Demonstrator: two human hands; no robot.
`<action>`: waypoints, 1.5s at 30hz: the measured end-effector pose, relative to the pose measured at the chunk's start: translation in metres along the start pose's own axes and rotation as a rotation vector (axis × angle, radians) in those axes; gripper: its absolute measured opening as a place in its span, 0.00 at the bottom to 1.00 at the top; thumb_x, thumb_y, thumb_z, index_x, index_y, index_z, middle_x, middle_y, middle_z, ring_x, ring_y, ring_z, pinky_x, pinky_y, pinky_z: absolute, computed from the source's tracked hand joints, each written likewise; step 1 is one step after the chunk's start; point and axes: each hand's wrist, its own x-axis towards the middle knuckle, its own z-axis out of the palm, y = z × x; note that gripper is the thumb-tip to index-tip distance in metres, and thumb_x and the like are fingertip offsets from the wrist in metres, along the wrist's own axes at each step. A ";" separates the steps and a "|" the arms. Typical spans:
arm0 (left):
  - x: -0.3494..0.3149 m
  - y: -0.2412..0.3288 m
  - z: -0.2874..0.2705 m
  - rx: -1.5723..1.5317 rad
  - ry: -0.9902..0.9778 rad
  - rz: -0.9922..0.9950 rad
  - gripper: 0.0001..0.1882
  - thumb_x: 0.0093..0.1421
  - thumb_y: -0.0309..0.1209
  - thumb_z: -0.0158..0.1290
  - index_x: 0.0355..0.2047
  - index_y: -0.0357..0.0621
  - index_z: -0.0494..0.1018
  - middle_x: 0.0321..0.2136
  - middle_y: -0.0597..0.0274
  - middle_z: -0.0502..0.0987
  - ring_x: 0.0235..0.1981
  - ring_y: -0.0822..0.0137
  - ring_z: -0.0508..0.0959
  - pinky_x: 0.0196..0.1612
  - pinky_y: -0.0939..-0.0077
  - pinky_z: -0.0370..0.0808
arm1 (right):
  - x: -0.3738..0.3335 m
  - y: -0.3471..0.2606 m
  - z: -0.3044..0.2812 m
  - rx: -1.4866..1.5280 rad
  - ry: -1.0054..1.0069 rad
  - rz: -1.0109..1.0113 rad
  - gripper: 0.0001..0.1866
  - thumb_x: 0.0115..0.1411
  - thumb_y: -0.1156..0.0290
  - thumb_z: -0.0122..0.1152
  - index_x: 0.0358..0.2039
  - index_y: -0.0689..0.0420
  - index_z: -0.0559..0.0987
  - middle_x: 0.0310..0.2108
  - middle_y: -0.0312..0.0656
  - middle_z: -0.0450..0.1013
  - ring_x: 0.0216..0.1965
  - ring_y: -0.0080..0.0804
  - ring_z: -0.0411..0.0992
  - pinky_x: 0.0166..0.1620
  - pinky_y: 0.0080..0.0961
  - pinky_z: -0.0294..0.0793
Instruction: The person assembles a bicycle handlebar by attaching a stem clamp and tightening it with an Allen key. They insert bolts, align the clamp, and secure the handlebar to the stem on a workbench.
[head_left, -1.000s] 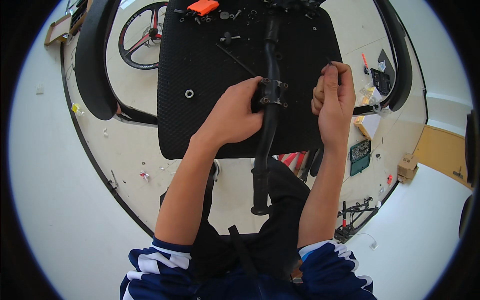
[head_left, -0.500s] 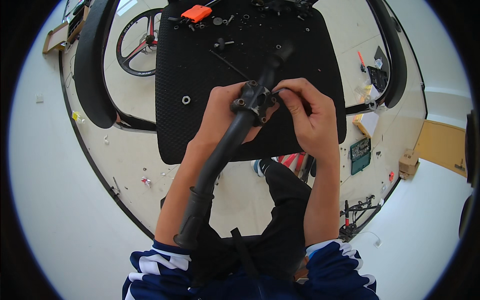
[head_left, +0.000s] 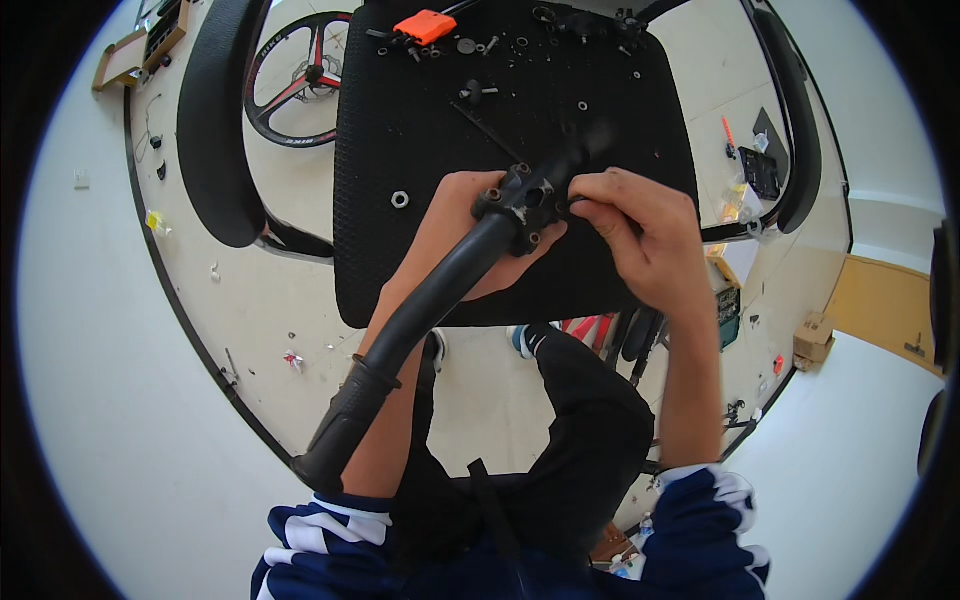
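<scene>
A black bicycle handlebar [head_left: 430,300] lies slantwise in front of me, its rubber grip [head_left: 348,415] low over my left forearm. Around its middle sits a bolted stem clamp [head_left: 522,208] with worn, scratched edges. My left hand [head_left: 447,225] is closed around the stem from beneath, and part of its fingers is hidden behind the metal. Just right of the clamp, my right hand [head_left: 650,235] pinches thumb and forefinger together. Something small and dark shows at those fingertips, too little of it to name. The bar's far end is blurred.
Under my hands is a black chair seat [head_left: 400,265] between two armrests [head_left: 215,130]. On it lie a hex nut [head_left: 400,200], a thin dark rod [head_left: 485,132], an orange tool [head_left: 425,27] and several small fasteners. A spoked wheel [head_left: 315,75] rests on the floor.
The handlebar has turned, its grip end swinging left. My right hand has drawn slightly away from the clamp, still pinching. The whole view has shifted a little.
</scene>
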 end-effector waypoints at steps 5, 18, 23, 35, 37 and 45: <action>-0.001 0.004 -0.006 -0.026 -0.059 -0.031 0.13 0.53 0.35 0.69 0.30 0.43 0.77 0.18 0.67 0.77 0.19 0.75 0.76 0.24 0.78 0.70 | 0.028 -0.001 -0.028 -0.110 -0.331 -0.174 0.07 0.60 0.74 0.65 0.39 0.59 0.81 0.28 0.43 0.74 0.32 0.39 0.74 0.34 0.32 0.74; 0.001 -0.007 0.008 0.212 0.367 0.063 0.11 0.46 0.25 0.66 0.29 0.39 0.76 0.18 0.60 0.78 0.20 0.65 0.81 0.26 0.73 0.72 | 0.020 -0.030 0.022 -0.151 0.042 0.222 0.05 0.66 0.74 0.59 0.36 0.64 0.77 0.21 0.55 0.71 0.24 0.53 0.74 0.26 0.35 0.68; 0.001 0.001 0.023 0.411 0.430 0.108 0.11 0.45 0.24 0.63 0.31 0.40 0.76 0.18 0.54 0.77 0.22 0.50 0.80 0.26 0.67 0.72 | 0.012 -0.044 0.010 -0.097 -0.040 0.486 0.08 0.66 0.76 0.54 0.42 0.66 0.77 0.21 0.55 0.72 0.24 0.52 0.74 0.28 0.34 0.69; 0.003 0.004 0.016 0.096 0.322 0.081 0.13 0.39 0.23 0.62 0.29 0.38 0.77 0.17 0.58 0.78 0.19 0.61 0.80 0.27 0.72 0.73 | -0.015 -0.063 -0.047 -0.028 -0.406 0.173 0.23 0.54 0.80 0.53 0.52 0.64 0.76 0.40 0.49 0.75 0.37 0.45 0.77 0.44 0.29 0.77; 0.003 0.000 0.016 0.046 0.283 0.057 0.12 0.38 0.23 0.62 0.28 0.37 0.77 0.17 0.59 0.77 0.18 0.63 0.79 0.27 0.73 0.73 | -0.005 -0.071 -0.056 -0.072 -0.524 0.107 0.24 0.49 0.78 0.62 0.51 0.60 0.78 0.41 0.47 0.76 0.43 0.46 0.78 0.46 0.30 0.77; 0.004 -0.006 0.028 0.308 0.254 0.216 0.13 0.44 0.30 0.62 0.33 0.44 0.80 0.19 0.50 0.77 0.24 0.47 0.80 0.28 0.57 0.75 | 0.051 -0.058 -0.038 -0.240 -0.575 -0.308 0.10 0.59 0.69 0.65 0.25 0.62 0.78 0.22 0.46 0.72 0.26 0.46 0.74 0.31 0.36 0.73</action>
